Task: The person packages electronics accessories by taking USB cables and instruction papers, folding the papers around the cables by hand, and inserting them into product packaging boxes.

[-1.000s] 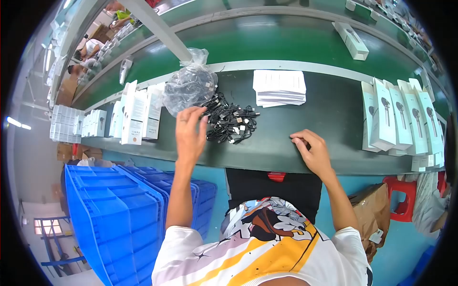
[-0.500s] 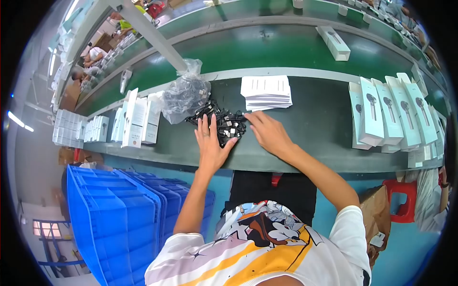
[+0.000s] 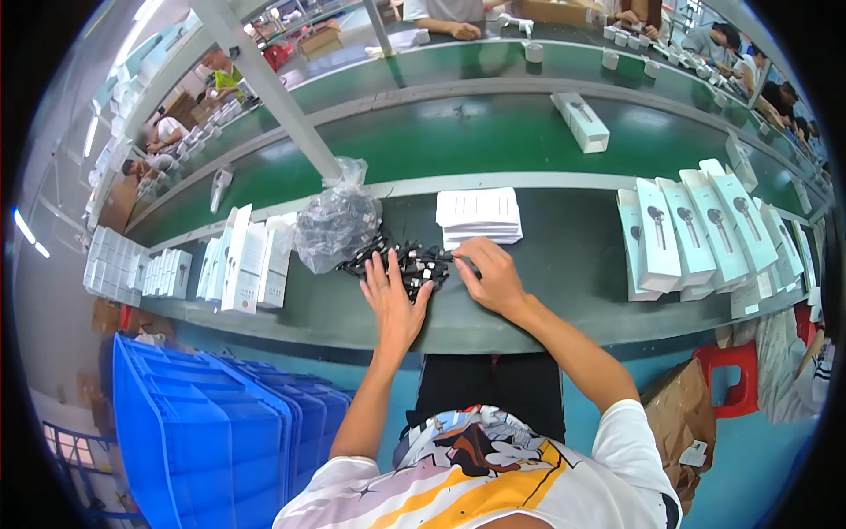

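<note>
A tangled pile of black cables (image 3: 425,265) with small pale connectors lies on the dark green bench in front of me. My left hand (image 3: 389,300) rests on its near left side, palm down with fingers spread. At the pile's right edge, my right hand (image 3: 493,276) has its thumb and bent forefinger closed on the end of a black cable. Just behind the left part of the pile sits a clear plastic bag (image 3: 337,225) with dark contents. A stack of white printed papers (image 3: 478,212) lies beyond my right hand.
Pale green and white boxes stand upright in a right group (image 3: 696,231) and a left group (image 3: 251,264). One box (image 3: 583,122) lies on the green conveyor (image 3: 441,132). Blue crates (image 3: 203,423) and a red stool (image 3: 733,379) are below the bench. Co-workers (image 3: 714,44) sit across.
My view has tipped upward, so the bench sits lower and more co-workers show. My right fingers have bent closer together at the cable end. The left hand stays on the pile.
</note>
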